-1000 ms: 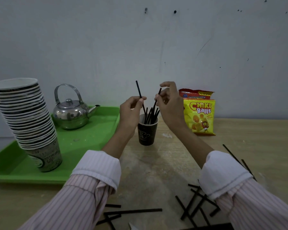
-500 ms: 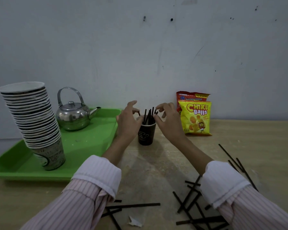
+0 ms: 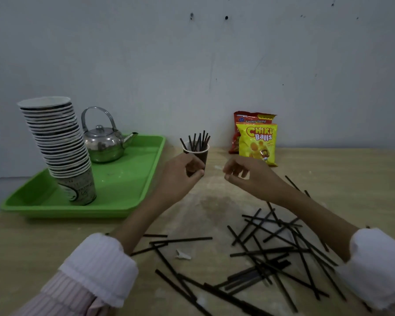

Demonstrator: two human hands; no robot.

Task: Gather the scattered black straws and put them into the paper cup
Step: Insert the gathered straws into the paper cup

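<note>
Grip: nothing held on either side. Left hand (image 3: 182, 175) hangs with fingers loosely curled, thumb tip near the forefinger, a dark hollow showing inside the curl. Right hand (image 3: 245, 176) much the same, fingers slack and bent, a clear gap between the two hands.

Paper cup (image 3: 201, 156) stands upright directly beyond the left hand's knuckles. The hand covers its lower part; whether they touch, cannot tell. Bundle of black straws (image 3: 197, 141) stands in the cup, tips fanned above the rim, up and beyond the left fingertips and to the left of the right hand.

Scattered straws (image 3: 271, 245) lie crisscrossed flat on the wooden table (image 3: 356, 179), nearer the body than both hands. Most lie under and beside the right forearm, a few by the left wrist. Torn paper scrap (image 3: 183, 255) among them, between the two forearms.

Left of the left hand: green tray (image 3: 132, 197), carrying a steel kettle (image 3: 103, 145) and a leaning stack of paper cups (image 3: 59, 151). Beyond the right hand, against the wall (image 3: 192, 65): yellow snack bag (image 3: 257, 142), with a red snack bag (image 3: 251, 117) behind it. Both cuffs white, sleeves pink-striped.
</note>
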